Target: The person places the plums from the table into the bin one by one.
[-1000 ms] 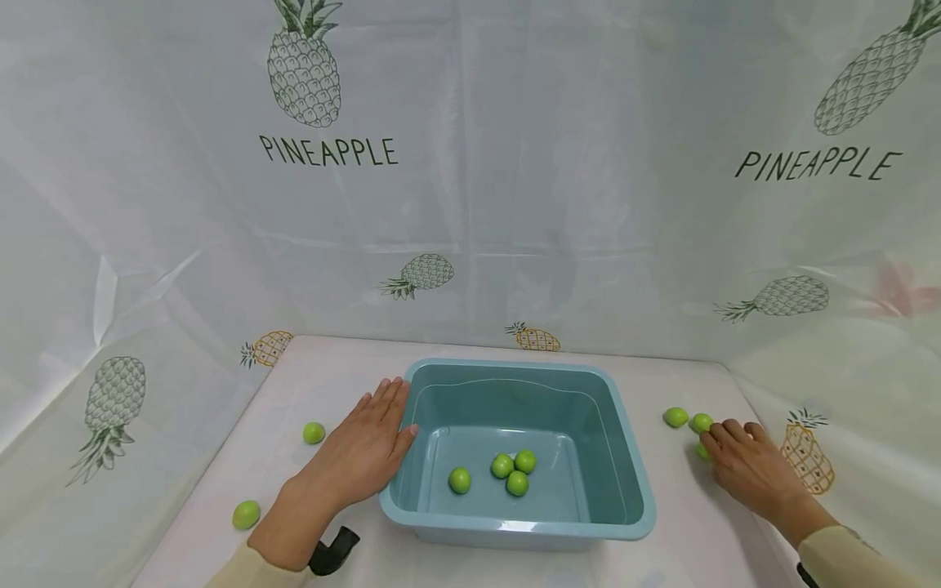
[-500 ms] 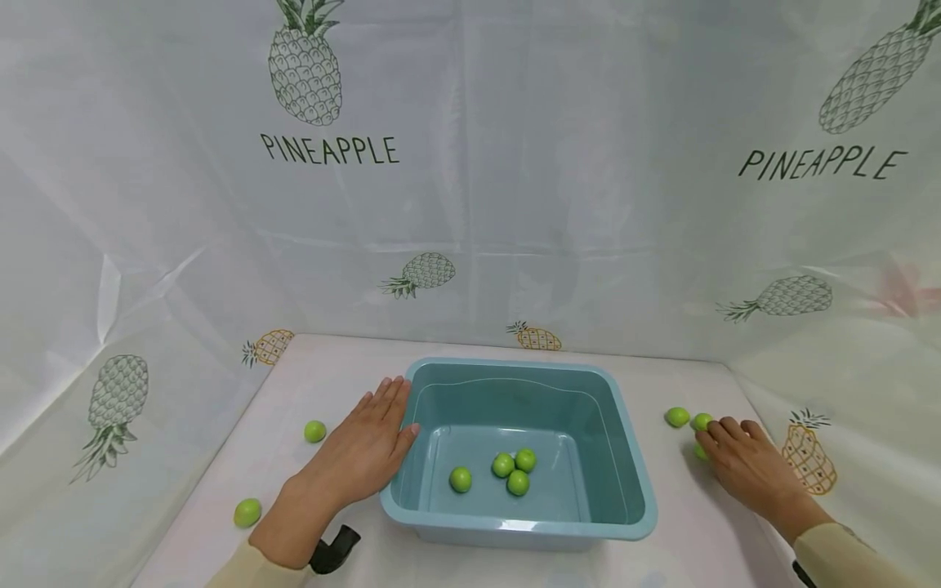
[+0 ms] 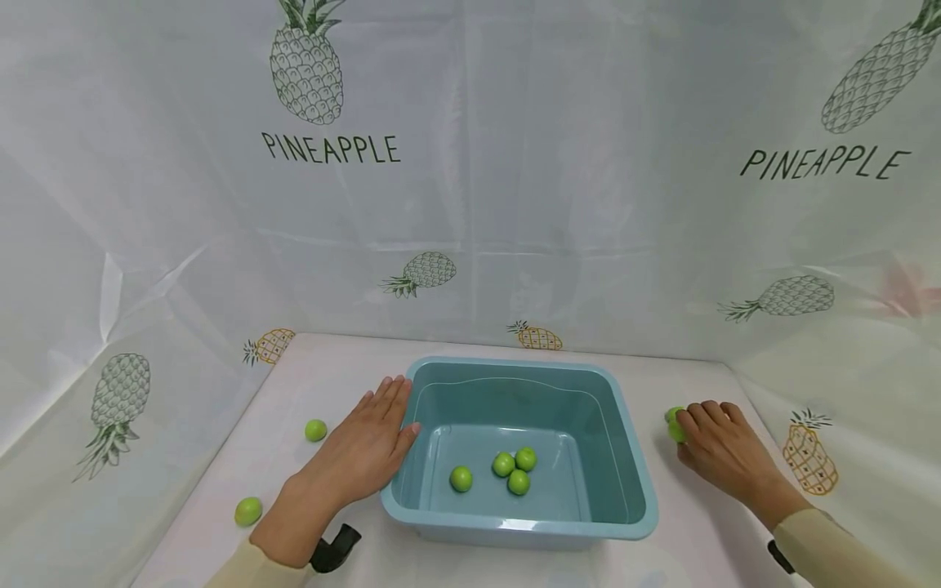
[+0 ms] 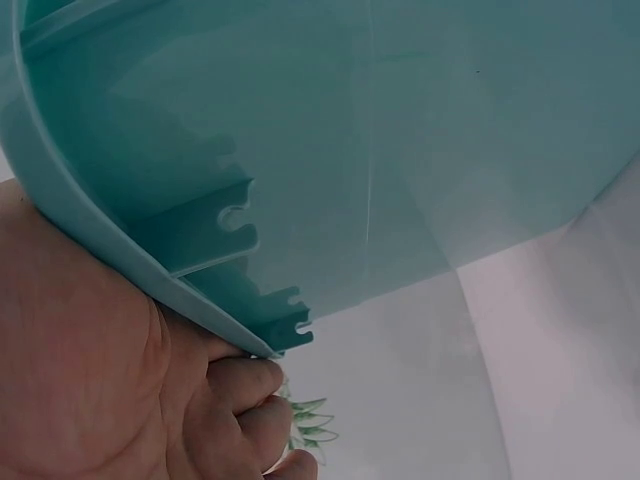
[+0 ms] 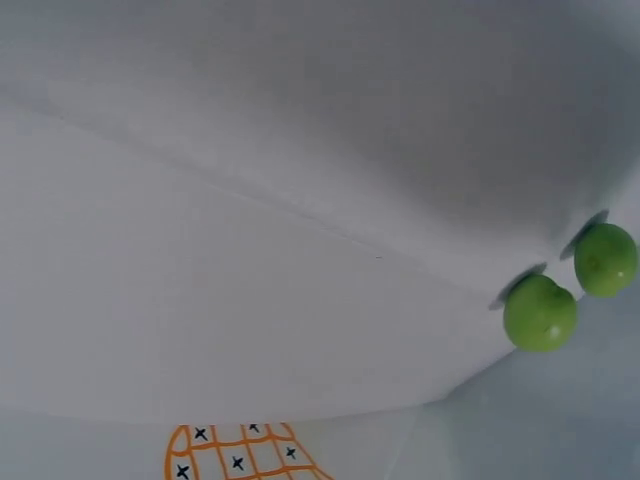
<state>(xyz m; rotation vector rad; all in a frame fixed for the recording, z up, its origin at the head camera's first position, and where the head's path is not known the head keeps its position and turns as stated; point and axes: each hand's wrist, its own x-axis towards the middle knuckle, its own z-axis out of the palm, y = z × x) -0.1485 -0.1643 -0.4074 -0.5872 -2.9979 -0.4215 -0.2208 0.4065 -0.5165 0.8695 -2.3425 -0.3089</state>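
Note:
My left hand [image 3: 367, 449] lies with its fingers straight along the left rim of a blue-green plastic basin [image 3: 515, 529]. In the left wrist view, its palm [image 4: 80, 350] is against the outside of that rim. Several round green limes, one lime [image 3: 461, 478] apart from the rest, sit on the basin's floor. Right of the basin, my right hand [image 3: 724, 453] pinches a lime [image 3: 677, 433] at its fingertips. Another lime [image 3: 673, 413] shows just behind it. The right wrist view has two limes on the cloth, a nearer lime [image 5: 540, 313] and a farther lime [image 5: 605, 259]; the hand is out of that view.
Left of the basin lie two more limes, a far lime [image 3: 316, 430] and a near lime [image 3: 248, 511]. A white cloth [image 3: 345, 355] covers the table, and a pineapple-print curtain [image 3: 559, 204] stands behind and at both sides.
My right hand has shifted left toward the basin, carrying the pinched lime up close to another lime. The left hand and the basin stay in place.

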